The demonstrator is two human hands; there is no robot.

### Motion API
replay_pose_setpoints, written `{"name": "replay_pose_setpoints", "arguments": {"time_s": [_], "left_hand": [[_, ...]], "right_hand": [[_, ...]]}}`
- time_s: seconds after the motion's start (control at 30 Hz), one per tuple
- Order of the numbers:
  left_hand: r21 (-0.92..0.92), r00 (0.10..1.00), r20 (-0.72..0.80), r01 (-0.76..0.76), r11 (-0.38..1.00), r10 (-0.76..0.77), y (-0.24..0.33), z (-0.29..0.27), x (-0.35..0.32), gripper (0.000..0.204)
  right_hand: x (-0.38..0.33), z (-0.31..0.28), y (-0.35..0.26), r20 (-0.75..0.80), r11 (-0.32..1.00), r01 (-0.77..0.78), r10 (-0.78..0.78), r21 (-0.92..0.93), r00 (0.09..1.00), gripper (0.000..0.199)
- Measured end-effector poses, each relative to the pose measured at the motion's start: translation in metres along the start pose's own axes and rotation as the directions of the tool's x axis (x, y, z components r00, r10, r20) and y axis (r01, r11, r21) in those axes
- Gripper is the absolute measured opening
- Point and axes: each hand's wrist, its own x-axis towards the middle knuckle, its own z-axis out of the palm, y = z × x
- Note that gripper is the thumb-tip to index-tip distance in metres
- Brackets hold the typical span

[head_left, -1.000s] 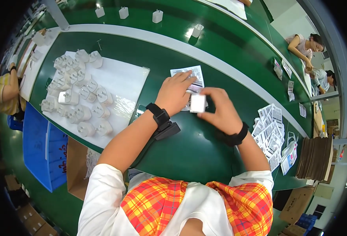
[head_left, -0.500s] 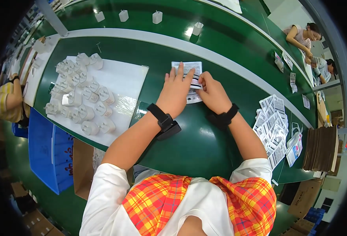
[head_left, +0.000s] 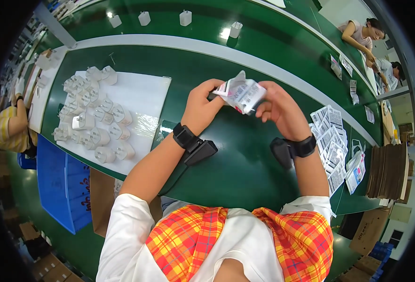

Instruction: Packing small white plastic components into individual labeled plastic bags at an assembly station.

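Note:
A small white printed pouch [head_left: 245, 95] with pink and grey print is lifted above the green bench, tilted, with its upper edge peaked. My left hand [head_left: 202, 107] pinches its left end between thumb and fingers. At the pouch's right end is my right hand [head_left: 282, 109], fingers loosely curled and apart; whether a fingertip touches the pouch I cannot tell. Black straps with small boxes sit on both wrists. To the left, several white plug chargers [head_left: 94, 115] stand crowded on a white sheet [head_left: 146, 98]. A pile of similar flat pouches [head_left: 329, 141] lies to the right.
Beyond a pale rail [head_left: 179, 44], several single chargers [head_left: 185, 18] stand spaced on a green surface. A blue bin [head_left: 57, 183] and an open carton [head_left: 105, 202] are at lower left. Stacked brown cardboard [head_left: 388, 171] stands at right. Other people sit at far right and left.
The pouch has gone from lying flat under both hands to being raised and tilted in my left hand. My right hand has moved right, its fingers loosened.

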Motion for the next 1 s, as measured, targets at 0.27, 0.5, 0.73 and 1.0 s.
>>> {"name": "replay_pose_setpoints", "arguments": {"time_s": [0.27, 0.5, 0.73, 1.0], "left_hand": [[-0.303, 0.894, 0.112, 0.446, 0.842, -0.433, -0.003, 0.006, 0.004, 0.037], [-0.263, 0.979, -0.071, 0.169, 0.950, -0.193, -0.009, 0.016, 0.008, 0.032], [0.274, 0.973, 0.226, -0.112, 0.955, 0.049, -0.019, -0.002, 0.010, 0.022], [0.585, 0.875, 0.483, -0.287, 0.759, -0.041, -0.003, -0.003, -0.007, 0.032]], "right_hand": [[0.027, -0.009, 0.044, -0.026, 0.923, -0.039, 0.032, -0.382, 0.999, 0.027], [0.035, -0.014, 0.054, -0.148, 0.995, 0.070, -0.079, -0.066, 0.986, 0.022], [0.036, -0.066, 0.038, 0.288, 0.460, 0.377, -0.253, -0.804, 0.924, 0.020], [-0.010, 0.003, 0.038, 0.471, -0.274, 0.401, -0.283, -0.874, 0.835, 0.027]]}}
